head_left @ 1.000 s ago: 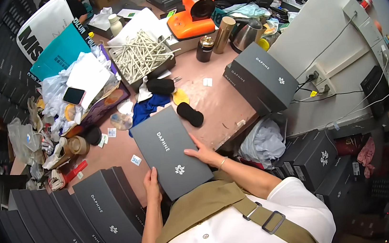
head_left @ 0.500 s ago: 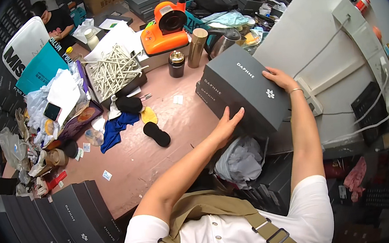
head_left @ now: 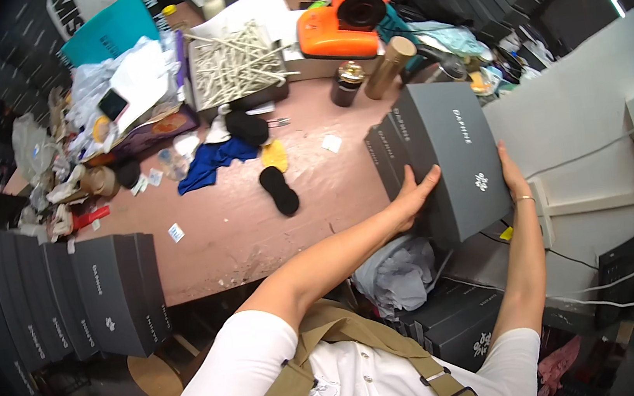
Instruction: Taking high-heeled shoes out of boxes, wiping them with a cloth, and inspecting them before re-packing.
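A stack of dark grey shoeboxes (head_left: 462, 154) is held between my two hands at the right end of the pinkish table (head_left: 242, 230). The top lid, with a white flower mark, is turned toward me. My left hand (head_left: 417, 196) presses on the near left side, thumb up and fingers partly hidden. Along the right edge, my right hand (head_left: 514, 173) grips with most of its fingers out of sight. Whether the stack rests on the table cannot be told. Left of it lie a black insole-shaped pad (head_left: 279, 190) and a blue cloth (head_left: 215, 163).
An orange machine (head_left: 336, 33), a gold bottle (head_left: 391, 68) and a black jar (head_left: 347, 85) stand behind. A box of white sticks (head_left: 239, 66) sits at the back. More shoeboxes (head_left: 113, 299) are stacked at left. A bag of white paper (head_left: 396, 275) hangs below the table edge.
My view has swung, so the table things appear farther right. The held shoeboxes have turned, and their lid stands straighter in view. Both hands keep their hold.
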The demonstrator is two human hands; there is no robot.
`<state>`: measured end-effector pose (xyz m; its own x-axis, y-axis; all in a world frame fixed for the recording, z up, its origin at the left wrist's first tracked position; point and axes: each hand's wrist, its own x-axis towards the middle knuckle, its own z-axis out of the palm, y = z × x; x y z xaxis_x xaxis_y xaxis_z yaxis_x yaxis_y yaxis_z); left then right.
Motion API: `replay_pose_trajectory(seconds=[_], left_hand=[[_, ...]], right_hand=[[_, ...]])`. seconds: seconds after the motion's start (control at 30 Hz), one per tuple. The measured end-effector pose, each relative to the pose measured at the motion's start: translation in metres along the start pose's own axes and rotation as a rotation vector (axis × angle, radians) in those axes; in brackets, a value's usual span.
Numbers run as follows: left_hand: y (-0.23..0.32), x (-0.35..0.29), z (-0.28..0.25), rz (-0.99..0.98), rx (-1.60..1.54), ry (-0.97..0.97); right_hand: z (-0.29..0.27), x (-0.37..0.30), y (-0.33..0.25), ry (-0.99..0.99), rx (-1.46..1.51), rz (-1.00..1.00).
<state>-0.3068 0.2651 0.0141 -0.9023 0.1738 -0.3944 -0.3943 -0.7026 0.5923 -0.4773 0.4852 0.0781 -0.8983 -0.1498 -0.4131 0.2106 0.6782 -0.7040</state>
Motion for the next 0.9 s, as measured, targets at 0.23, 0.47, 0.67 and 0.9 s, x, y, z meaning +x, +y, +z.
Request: replay_pose_trajectory(seconds=[0.23,0.47,0.67,0.9], left_hand=[[-0.017,-0.100,-0.108,0.434,0.903,0.115],[0.043,-0.409,-0.258,0.847,1.238,1.240],[0.014,-0.624,-0.350,0.418,1.370,1.811],[-0.011,-0.598,-0.348,0.410,1.289,1.559]], right_hand=[[0.107,-0.084,-0.071,0.420,0.025,-0.826],[0.451,-0.244,-0.094,-0.971,0.024,-0.724],[0.657,-0.396,-0.136,-1.175,0.406,-0.038],[0.623,-0.359,-0.121,-1.052,0.517,0.009]])
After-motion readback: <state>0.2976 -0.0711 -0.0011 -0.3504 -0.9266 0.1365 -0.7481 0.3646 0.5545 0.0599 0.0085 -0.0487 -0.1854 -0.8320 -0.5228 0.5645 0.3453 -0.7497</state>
